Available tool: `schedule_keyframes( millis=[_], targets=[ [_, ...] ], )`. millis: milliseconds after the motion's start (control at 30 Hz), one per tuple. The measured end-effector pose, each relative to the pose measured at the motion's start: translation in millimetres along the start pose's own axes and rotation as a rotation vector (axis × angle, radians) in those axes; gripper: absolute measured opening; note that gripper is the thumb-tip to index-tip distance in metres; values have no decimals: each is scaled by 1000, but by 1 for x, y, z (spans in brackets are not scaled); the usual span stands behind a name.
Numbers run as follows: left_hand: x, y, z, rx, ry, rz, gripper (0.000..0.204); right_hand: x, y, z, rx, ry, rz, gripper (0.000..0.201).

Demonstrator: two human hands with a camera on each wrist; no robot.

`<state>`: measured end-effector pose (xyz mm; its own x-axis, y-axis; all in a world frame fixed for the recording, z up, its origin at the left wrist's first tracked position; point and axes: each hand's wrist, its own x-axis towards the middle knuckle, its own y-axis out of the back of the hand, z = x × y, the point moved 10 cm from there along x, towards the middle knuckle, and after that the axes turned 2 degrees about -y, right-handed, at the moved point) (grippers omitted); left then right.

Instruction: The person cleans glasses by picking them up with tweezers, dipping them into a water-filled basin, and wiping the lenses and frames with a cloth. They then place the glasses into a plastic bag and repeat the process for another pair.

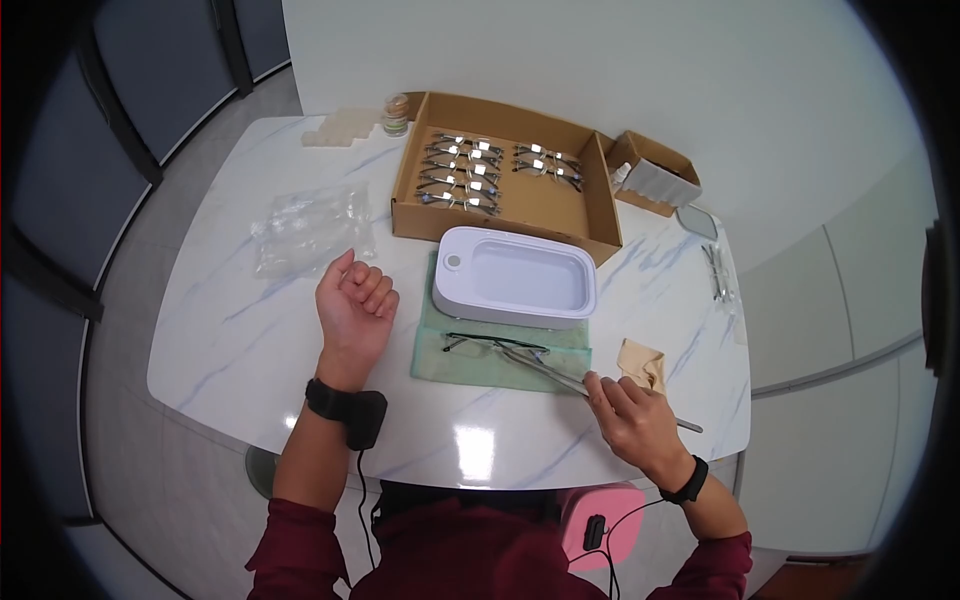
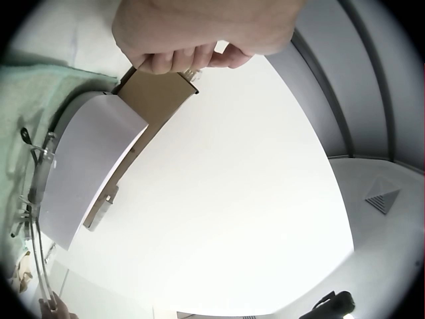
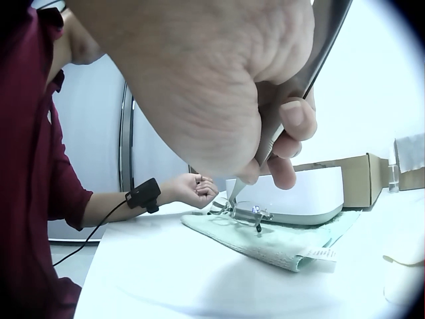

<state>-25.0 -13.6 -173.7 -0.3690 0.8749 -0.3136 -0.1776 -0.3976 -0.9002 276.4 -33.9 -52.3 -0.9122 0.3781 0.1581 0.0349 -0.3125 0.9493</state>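
Long metal tweezers (image 1: 545, 370) are pinched in my right hand (image 1: 632, 425); their tips reach the glasses (image 1: 495, 345) lying on the green cloth (image 1: 440, 372). In the right wrist view the tweezers (image 3: 272, 133) slant down to the glasses (image 3: 251, 214); whether the tips clamp the frame I cannot tell. Just behind the glasses stands a white, open-topped basin (image 1: 515, 312). My left hand (image 1: 355, 305), to the left of the cloth, is loosely curled and holds nothing; the left wrist view shows its bent fingers (image 2: 179, 61) from close up.
Behind the basin, a cardboard tray (image 1: 540, 205) holds several glasses in two columns. A clear plastic bag (image 1: 310, 230) lies at left, a beige cloth (image 1: 640, 362) at right. A small box (image 1: 660, 180), a jar (image 1: 396, 118) and more glasses (image 1: 715, 272) are near the table's edges.
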Motion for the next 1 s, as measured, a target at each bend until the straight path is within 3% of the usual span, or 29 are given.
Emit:
schedule_keyframes(
  millis=[567,700,767,867,1000],
  targets=[
    [-1,0,1,-3,-2,17,38,-6,22,19,61,-14,-10,38],
    [-2,1,0,-6,-10,46,38,-22,27,60,124,-104,70,38],
    [-2,0,0,-7,-4,47,37,-36,21,108,205,-345,201,35],
    [-2,2,0,-9,-5,57,37,-50,-13,157,150,-425,160,28],
    [0,4,1,-34,-10,48,38,-56,-57,180,220,-428,92,22]
  ],
)
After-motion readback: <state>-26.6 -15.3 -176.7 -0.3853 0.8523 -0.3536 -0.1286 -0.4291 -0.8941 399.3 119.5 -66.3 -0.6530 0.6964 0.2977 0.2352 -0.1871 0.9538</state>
